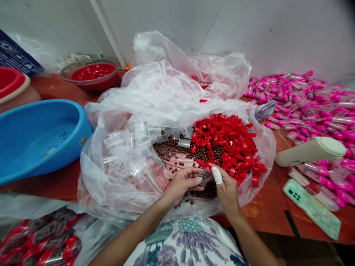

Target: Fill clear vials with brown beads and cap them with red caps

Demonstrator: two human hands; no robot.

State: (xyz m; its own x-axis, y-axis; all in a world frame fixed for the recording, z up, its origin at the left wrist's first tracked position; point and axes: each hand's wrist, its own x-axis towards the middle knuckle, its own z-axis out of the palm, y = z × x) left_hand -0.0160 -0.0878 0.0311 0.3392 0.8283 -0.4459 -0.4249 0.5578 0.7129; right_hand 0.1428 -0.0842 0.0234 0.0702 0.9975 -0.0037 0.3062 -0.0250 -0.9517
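Note:
In the middle, my left hand (180, 184) is closed around a small clear plastic tube (205, 177) with dark brown beads in it. My right hand (227, 186), its thumb wrapped in white, pinches a red cap at the tube's upper end; the fingers partly hide how far the cap is on. Beneath both hands, brown beads (180, 147) lie spread in an open clear plastic bag (97, 184). To the right of the beads is a heap of red caps (227, 140). Empty clear tubes (119, 166) are piled on the left.
A blue basin (36, 140) stands left, with a red bowl (94, 72) behind. Filled red-capped tubes (44, 236) lie front left. Pink-capped tubes (310, 107) cover the right side, near a beige cylinder (307, 151) and a phone (313, 210). The wall borders the back.

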